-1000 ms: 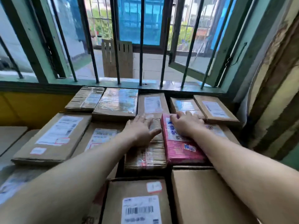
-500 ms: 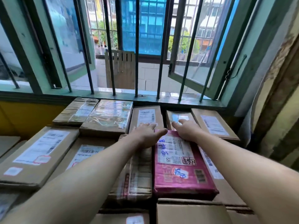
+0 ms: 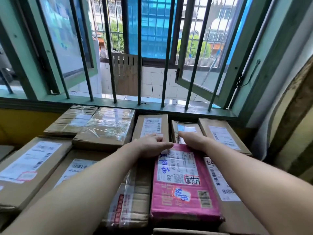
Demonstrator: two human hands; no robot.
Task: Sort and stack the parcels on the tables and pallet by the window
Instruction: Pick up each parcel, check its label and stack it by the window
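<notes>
A pink parcel (image 3: 184,187) with a white label and blue handwriting lies flat among brown boxes below the window. My left hand (image 3: 150,144) rests with straight fingers across its far left corner and the taped brown parcel (image 3: 133,197) beside it. My right hand (image 3: 193,140) lies flat at the pink parcel's far edge, its fingertips reaching a small brown parcel (image 3: 183,128) behind. A narrow labelled box (image 3: 151,126) stands just past my left hand.
Brown parcels fill the surface: a plastic-wrapped box (image 3: 106,128), a taped one (image 3: 71,121) at the back left, large labelled boxes (image 3: 28,167) on the left, one (image 3: 221,134) at the back right. Window bars (image 3: 138,51) and sill (image 3: 118,103) close the far side.
The view has drawn nearer to the window. Both hands have slid farther along the pink parcel toward its far edge.
</notes>
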